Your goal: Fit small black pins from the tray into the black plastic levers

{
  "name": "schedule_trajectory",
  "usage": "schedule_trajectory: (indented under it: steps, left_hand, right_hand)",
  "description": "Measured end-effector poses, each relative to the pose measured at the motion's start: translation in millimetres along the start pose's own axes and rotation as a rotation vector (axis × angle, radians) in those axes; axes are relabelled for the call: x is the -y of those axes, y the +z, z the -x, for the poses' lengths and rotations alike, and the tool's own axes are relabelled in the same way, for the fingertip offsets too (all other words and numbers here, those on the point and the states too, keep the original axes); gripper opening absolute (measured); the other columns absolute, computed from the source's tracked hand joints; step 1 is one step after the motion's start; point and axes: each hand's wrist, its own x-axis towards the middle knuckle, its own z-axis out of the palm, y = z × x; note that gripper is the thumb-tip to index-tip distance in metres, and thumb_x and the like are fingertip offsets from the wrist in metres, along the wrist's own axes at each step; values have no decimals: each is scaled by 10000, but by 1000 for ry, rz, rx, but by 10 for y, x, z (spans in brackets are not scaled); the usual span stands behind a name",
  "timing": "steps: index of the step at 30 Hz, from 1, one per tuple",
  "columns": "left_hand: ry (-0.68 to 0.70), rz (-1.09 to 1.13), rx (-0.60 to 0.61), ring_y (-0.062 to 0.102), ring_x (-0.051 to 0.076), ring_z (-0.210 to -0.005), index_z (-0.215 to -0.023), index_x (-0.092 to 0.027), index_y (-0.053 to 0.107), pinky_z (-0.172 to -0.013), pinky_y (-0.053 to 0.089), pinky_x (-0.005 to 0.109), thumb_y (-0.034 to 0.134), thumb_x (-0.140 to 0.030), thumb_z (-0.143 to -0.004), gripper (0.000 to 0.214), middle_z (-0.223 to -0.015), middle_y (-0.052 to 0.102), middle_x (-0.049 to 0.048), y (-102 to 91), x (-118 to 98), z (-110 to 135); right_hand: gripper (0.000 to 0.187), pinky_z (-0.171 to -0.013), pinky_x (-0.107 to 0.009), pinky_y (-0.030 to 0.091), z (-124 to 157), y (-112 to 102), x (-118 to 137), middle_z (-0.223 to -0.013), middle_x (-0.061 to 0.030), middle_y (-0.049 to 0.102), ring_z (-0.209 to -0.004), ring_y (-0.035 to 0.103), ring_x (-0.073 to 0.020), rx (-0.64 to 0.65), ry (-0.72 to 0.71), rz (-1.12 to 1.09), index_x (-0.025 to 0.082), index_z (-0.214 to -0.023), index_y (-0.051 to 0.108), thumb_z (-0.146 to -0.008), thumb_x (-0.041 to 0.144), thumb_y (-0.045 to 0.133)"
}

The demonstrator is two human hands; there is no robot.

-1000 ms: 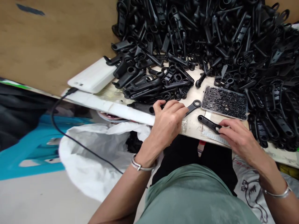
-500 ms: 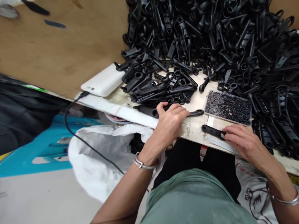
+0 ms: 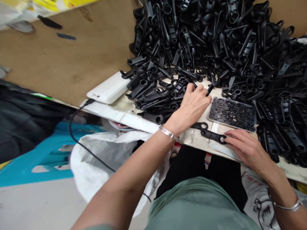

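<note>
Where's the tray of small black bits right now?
In the head view the tray lies right of centre on the table, just right of the left hand, above the right hand, beside the pile of black parts.

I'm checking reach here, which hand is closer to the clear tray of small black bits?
Left. The left hand lies right beside the tray, at its left edge. The right hand sits just below the tray's near edge, on a black lever.
</note>
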Motion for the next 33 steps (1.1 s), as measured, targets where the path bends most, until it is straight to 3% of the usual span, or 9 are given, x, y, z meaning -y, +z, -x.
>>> schedule_trajectory:
  steps: [4,7,12,14,17,20,23,27,33]
  left_hand:
    - [141,-124,56,551,256,-988,-803,-145,704,-896,411,426,515,-72,-930,239,-867,651,98,212,80,-343]
    - [201,-145,125,557,255,-997,-804,-131,706,-922,421,436,490,-65,-935,261,-851,649,95,230,127,-418]
    - [176,-109,39,562,235,-1060,-904,-149,656,-919,450,412,418,-88,-980,257,-1032,655,93,-89,133,-206]
    - [162,-127,-24,540,227,-1144,-940,-158,615,-1002,429,430,364,-60,-985,273,-1141,640,89,-276,100,-43]
    - [135,-189,-43,546,217,-1132,-979,-169,582,-1140,322,529,269,8,-959,360,-1016,631,65,-516,-1,194]
    - [124,-326,-2,562,217,-983,-976,-167,580,-1172,282,583,243,36,-917,397,-851,579,45,-614,-136,341]
    - [143,-361,19,552,205,-920,-949,-172,595,-1192,289,547,280,27,-898,375,-793,552,34,-521,-226,372]
    - [149,-221,6,557,198,-912,-880,-184,614,-1198,267,565,366,7,-893,314,-734,539,10,-263,-218,326]
    - [112,29,-22,580,202,-915,-876,-187,608,-1111,316,592,493,-116,-963,161,-828,630,19,-207,-289,429]
  right_hand:
    - [230,-966,-423,527,96,-2,19,-1207,-126,654,-1108,616,-246,-33,67,-6,181,-1122,594,-917,76,588]
    - [226,-959,-403,534,152,-2,28,-1208,-119,658,-1103,633,-235,-56,94,-15,193,-1123,600,-927,85,574]
    - [217,-947,-373,542,231,15,18,-1211,-119,665,-1106,651,-220,-110,147,-86,197,-1114,624,-936,93,558]
    - [216,-947,-365,543,265,22,11,-1205,-119,669,-1113,651,-217,-130,162,-109,196,-1110,634,-936,94,557]
    - [223,-946,-361,544,293,31,10,-1203,-115,670,-1108,649,-207,-143,178,-122,202,-1117,633,-939,91,556]
    - [227,-943,-358,544,280,35,22,-1194,-116,669,-1101,647,-199,-149,180,-119,201,-1121,625,-939,84,558]
    - [206,-933,-347,541,256,34,36,-1161,-115,679,-1076,655,-193,-157,169,-106,186,-1098,631,-934,79,567]
    - [175,-936,-345,538,255,10,53,-1131,-113,693,-1056,663,-198,-151,199,-93,172,-1077,655,-935,106,576]
    - [159,-836,-303,556,158,-129,28,-969,-79,744,-870,711,-183,-255,426,47,156,-1023,704,-952,183,565]
